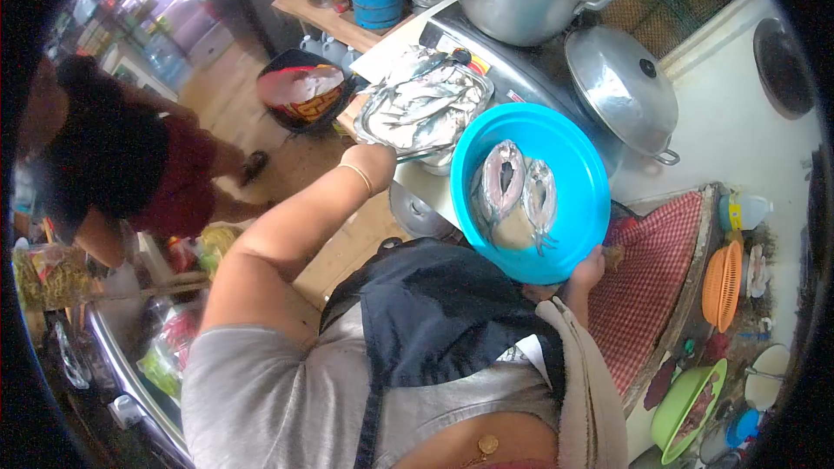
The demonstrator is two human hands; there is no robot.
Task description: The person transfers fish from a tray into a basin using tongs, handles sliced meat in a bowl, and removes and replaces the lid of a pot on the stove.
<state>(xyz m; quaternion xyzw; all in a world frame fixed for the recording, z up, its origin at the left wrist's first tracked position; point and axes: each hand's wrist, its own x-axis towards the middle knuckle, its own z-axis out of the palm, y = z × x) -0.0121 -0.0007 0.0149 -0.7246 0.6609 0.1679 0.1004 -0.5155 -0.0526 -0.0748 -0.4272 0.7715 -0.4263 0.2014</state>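
Note:
My right hand [587, 271] grips the near rim of a blue plastic basin [584, 208], its fingers partly hidden by the basin. Inside the basin lie two split fish [504, 181], with some cloudy liquid at the bottom. My left hand [370, 165] is closed at the near left corner of a metal tray [363, 126] heaped with silvery fish [426, 100]. A thin dark edge runs out from that hand along the tray; whether it is the tray's rim or a utensil I cannot tell.
A large metal pot [521, 0] stands on the stove [469, 35], with a domed pot lid [621, 82] beside it. Red checkered cloth [651, 287], an orange basket [723, 285] and a green basin [686, 412] are at right. Another person [113, 148] is at left.

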